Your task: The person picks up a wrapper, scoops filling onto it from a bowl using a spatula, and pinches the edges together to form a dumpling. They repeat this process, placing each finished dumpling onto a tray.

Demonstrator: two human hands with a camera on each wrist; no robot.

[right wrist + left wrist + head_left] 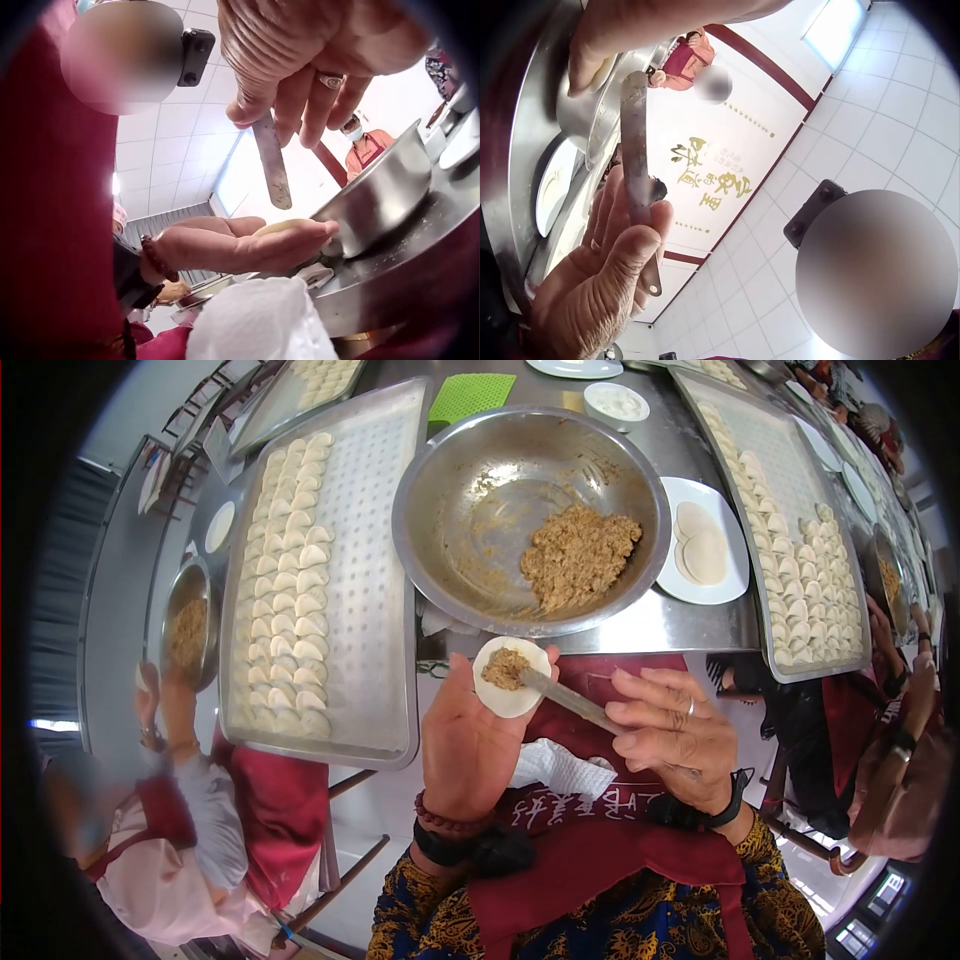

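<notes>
My left hand (462, 745) is palm up in front of the bowl, carrying a round dumpling wrapper (508, 702) on its fingers. In the right wrist view those fingers look nearly straight under the pale wrapper (285, 226). A small lump of brown filling (503, 669) lies on the wrapper. My right hand (680, 732) grips a flat metal spatula (572, 702) between thumb and fingers. Its tip overlaps the filling in the head view. In the left wrist view, the spatula's (634, 135) handle end with a small hole sticks out below the right hand (592, 289).
A steel bowl (440, 510) with filling stands ahead, beside a plate (735, 575) of wrappers (700, 550). Trays (375, 590) of dumplings flank it left and right. A green mat (472, 396) and a small white dish (616, 405) lie beyond. Other people sit on both sides.
</notes>
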